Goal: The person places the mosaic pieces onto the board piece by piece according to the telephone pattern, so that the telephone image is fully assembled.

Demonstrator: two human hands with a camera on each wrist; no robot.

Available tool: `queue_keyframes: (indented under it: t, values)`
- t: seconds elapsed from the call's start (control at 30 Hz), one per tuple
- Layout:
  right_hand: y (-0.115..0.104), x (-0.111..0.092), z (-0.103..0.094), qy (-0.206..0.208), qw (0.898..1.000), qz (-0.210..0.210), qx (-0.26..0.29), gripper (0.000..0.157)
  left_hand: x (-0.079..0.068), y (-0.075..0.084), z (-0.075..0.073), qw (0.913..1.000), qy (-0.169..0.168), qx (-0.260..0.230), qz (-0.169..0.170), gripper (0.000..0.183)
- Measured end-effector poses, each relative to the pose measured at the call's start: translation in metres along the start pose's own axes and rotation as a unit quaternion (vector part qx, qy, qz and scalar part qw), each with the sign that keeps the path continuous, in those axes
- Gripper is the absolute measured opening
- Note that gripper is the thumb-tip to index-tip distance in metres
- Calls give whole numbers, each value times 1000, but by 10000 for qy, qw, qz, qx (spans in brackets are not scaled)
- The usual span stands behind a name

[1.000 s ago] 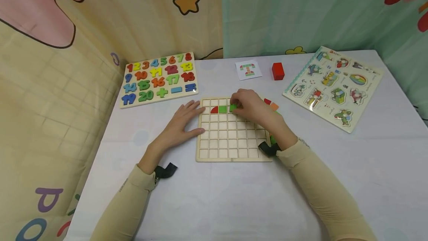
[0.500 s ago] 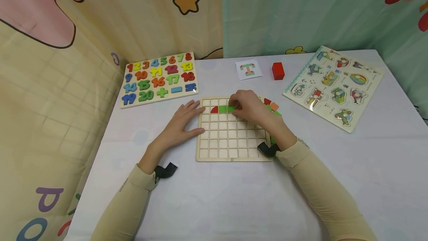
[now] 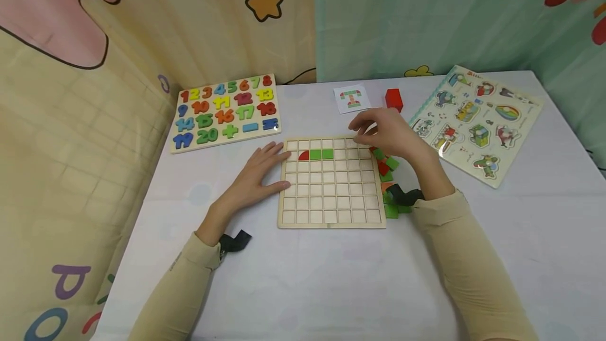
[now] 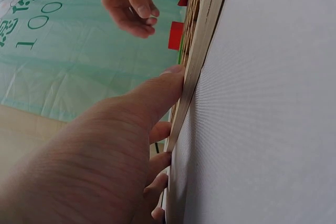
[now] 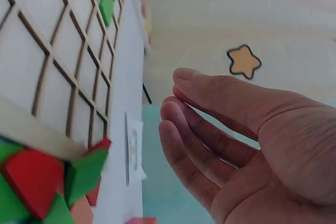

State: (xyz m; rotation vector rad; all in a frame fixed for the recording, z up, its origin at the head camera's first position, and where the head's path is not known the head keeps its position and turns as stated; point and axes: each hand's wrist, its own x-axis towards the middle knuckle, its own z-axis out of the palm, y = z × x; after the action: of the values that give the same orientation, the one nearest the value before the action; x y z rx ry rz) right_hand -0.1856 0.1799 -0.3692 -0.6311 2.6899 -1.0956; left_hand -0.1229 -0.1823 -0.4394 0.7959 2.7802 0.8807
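Observation:
A wooden grid board [image 3: 316,190] lies on the table with a red quarter-round tile [image 3: 304,156] and two green square tiles [image 3: 321,154] set side by side in its second row. My left hand [image 3: 255,175] rests along the board's left edge, thumb and fingertips touching the rim; the left wrist view shows the thumb [image 4: 163,90] against that edge. Over the board's far right corner hovers my right hand [image 3: 385,131], holding nothing, its fingers loosely bent in the right wrist view. Below it, a pile of green, red and orange tiles [image 3: 392,210] lies along the board's right side.
Behind the board lie a pattern card [image 3: 352,100] and a red block [image 3: 393,100]. A number puzzle board [image 3: 224,114] is at the back left, and a picture puzzle board [image 3: 478,125] at the back right. Curtains [image 3: 407,20] hang behind the table.
My right hand has let go of the second green tile, now seated in the grid beside the first, and has moved right and up toward the pile. The left hand has stayed put.

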Motion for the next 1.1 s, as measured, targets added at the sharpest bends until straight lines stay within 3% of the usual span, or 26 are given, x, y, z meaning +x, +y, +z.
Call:
queue_keyframes:
  t: [0.33,0.5,0.73,1.1]
  values:
    - [31,-26,-13,-142,9991,402,-83,24,-4,-3,2,10000,19,22,-38,75]
    - [43,-36,-13,-183,9990,384,-112,25,-5,-3,1,10000,32,-8,-32,75]
    - [45,-37,-8,-189,9997,180,-41,28,-5,-3,1,10000,29,-61,-17,75]
    - [45,-39,-6,-162,9993,267,-219,29,-1,-1,1,10000,14,23,42,75]
